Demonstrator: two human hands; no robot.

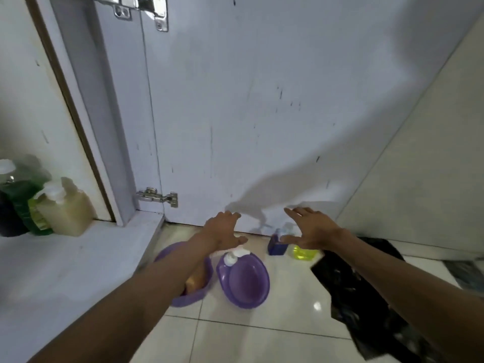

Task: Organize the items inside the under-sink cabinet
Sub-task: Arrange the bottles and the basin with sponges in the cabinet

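Both my hands reach out over the tiled floor in front of the open cabinet door. My left hand hovers with fingers spread above a purple bowl that holds a white pump top. My right hand is open just above a blue bottle and a yellow-green bottle standing on the floor. A second purple bowl lies under my left forearm with something orange inside. On the cabinet floor at the left stand a cream pump bottle and a green bottle.
A black plastic bag lies on the tiles under my right forearm. A dark container sits at the cabinet's far left edge. The door hinge juts out near the cabinet's lower corner. A pale wall panel closes the right side.
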